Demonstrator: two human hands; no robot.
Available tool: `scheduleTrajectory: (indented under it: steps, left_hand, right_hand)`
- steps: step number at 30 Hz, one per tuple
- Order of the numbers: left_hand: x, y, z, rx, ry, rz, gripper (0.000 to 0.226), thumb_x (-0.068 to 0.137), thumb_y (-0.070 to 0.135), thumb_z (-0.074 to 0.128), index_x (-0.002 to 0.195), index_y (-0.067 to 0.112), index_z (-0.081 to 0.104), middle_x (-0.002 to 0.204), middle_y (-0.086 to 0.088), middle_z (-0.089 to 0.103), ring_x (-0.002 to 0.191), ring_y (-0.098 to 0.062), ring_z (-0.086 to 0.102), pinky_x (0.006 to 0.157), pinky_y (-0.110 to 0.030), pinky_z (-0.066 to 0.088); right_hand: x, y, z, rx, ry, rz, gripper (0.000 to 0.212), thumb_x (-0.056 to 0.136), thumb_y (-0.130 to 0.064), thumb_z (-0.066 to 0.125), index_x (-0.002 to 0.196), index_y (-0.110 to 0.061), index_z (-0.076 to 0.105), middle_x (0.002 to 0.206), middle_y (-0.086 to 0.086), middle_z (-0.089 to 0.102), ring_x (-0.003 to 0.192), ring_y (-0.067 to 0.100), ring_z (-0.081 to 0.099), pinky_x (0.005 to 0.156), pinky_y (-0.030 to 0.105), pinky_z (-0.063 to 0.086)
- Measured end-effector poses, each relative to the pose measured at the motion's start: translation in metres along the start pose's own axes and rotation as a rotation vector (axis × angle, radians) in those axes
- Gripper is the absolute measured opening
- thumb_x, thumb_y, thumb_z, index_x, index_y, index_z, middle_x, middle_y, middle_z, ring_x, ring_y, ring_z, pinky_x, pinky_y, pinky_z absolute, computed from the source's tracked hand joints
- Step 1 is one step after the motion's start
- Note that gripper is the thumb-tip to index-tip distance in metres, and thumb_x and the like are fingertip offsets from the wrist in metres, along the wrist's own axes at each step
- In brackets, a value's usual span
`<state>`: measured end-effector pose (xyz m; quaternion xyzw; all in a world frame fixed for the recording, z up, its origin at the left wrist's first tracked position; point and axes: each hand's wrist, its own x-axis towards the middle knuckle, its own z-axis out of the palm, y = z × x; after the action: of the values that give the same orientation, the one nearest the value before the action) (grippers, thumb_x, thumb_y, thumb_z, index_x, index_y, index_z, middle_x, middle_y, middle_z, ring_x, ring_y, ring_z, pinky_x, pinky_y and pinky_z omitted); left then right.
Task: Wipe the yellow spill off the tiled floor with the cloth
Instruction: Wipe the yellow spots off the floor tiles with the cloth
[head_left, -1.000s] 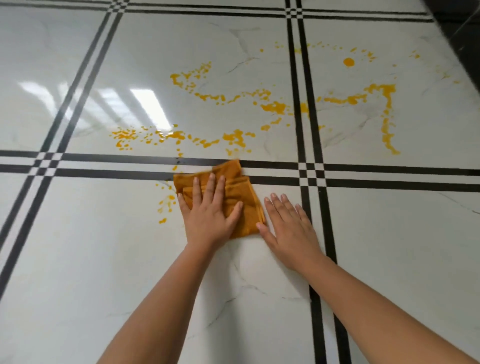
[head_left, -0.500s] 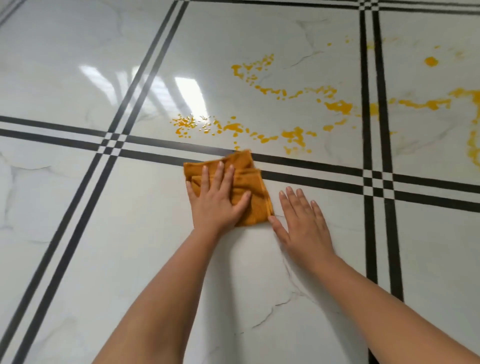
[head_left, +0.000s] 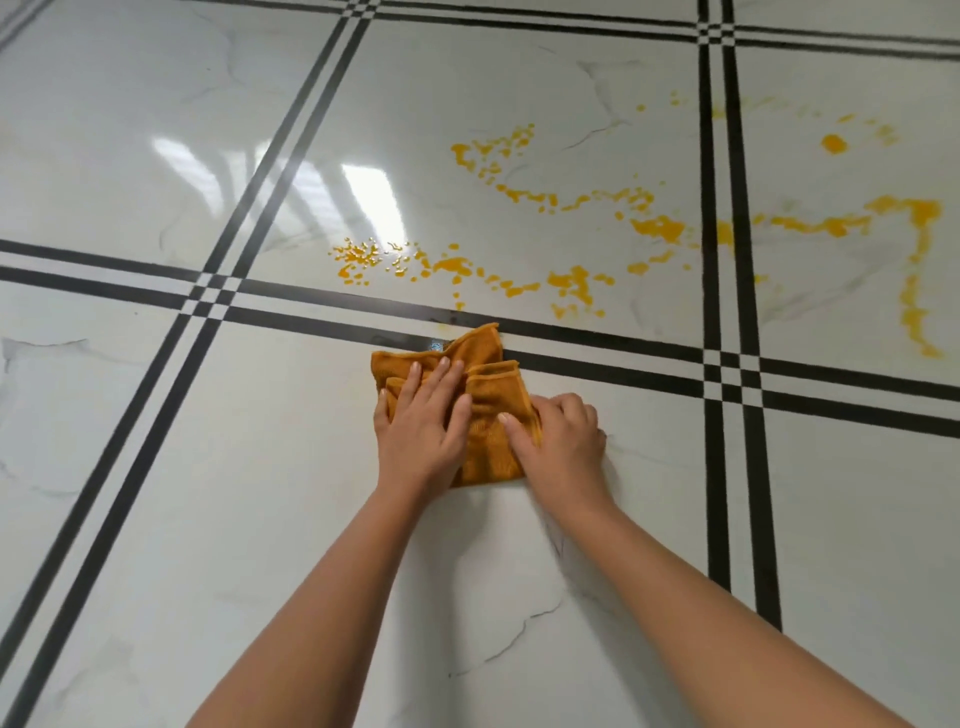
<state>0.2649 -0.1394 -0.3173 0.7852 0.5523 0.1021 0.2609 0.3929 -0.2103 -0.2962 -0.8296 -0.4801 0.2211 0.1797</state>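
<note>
A folded mustard-coloured cloth (head_left: 488, 400) lies on the white tiled floor (head_left: 156, 467), its far corner over a black tile stripe. My left hand (head_left: 423, 421) presses flat on the cloth's left half, fingers spread. My right hand (head_left: 558, 436) grips the cloth's right edge, fingers curled around it. The yellow spill (head_left: 571, 280) spreads in drops and streaks across the tiles beyond the stripe, from a speckled patch (head_left: 363, 257) on the left to a long streak (head_left: 914, 291) at the far right.
Double black stripes (head_left: 722, 364) cross the glossy white marble-look tiles in a grid. A bright window reflection (head_left: 371, 200) glares on the tile left of the spill. A round yellow blob (head_left: 834, 143) sits at the far right.
My right hand has moved from lying flat on the floor beside the cloth to gripping its right edge. The cloth has bunched up a little. The small drops left of the cloth are gone.
</note>
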Motion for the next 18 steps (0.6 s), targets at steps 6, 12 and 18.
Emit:
scheduleTrajectory:
  steps: [6, 12, 18]
  left_hand:
    - [0.004, 0.010, -0.012, -0.200, 0.018, -0.096, 0.053, 0.089, 0.046, 0.023, 0.140, 0.036, 0.036, 0.151, 0.008, 0.030, 0.141, -0.009, 0.017, 0.113, -0.045, 0.010]
    - [-0.019, 0.049, -0.022, -0.174, -0.068, -0.252, 0.042, 0.100, 0.033, 0.028, 0.142, 0.029, 0.035, 0.153, 0.004, 0.026, 0.143, -0.013, 0.013, 0.113, -0.045, 0.005]
    - [-0.061, 0.117, -0.065, -0.290, -0.148, -0.405, 0.046, 0.100, 0.035, 0.023, 0.145, 0.026, 0.027, 0.154, 0.004, 0.023, 0.143, -0.012, 0.012, 0.114, -0.044, 0.005]
  right_hand:
    - [0.019, -0.044, -0.001, 0.470, -0.126, 0.601, 0.043, 0.086, -0.028, 0.066, 0.120, -0.008, 0.048, 0.122, 0.012, 0.058, 0.111, 0.030, 0.056, 0.089, 0.037, 0.046]
    - [0.014, -0.050, -0.043, 0.951, -0.247, 0.794, 0.020, 0.084, -0.019, 0.069, 0.099, -0.007, 0.064, 0.105, 0.013, 0.067, 0.095, 0.030, 0.063, 0.085, 0.040, 0.053]
    - [-0.012, -0.052, -0.137, 0.878, -0.160, 0.778, 0.015, 0.086, -0.022, 0.067, 0.096, -0.012, 0.062, 0.095, 0.005, 0.063, 0.090, 0.022, 0.059, 0.084, 0.035, 0.048]
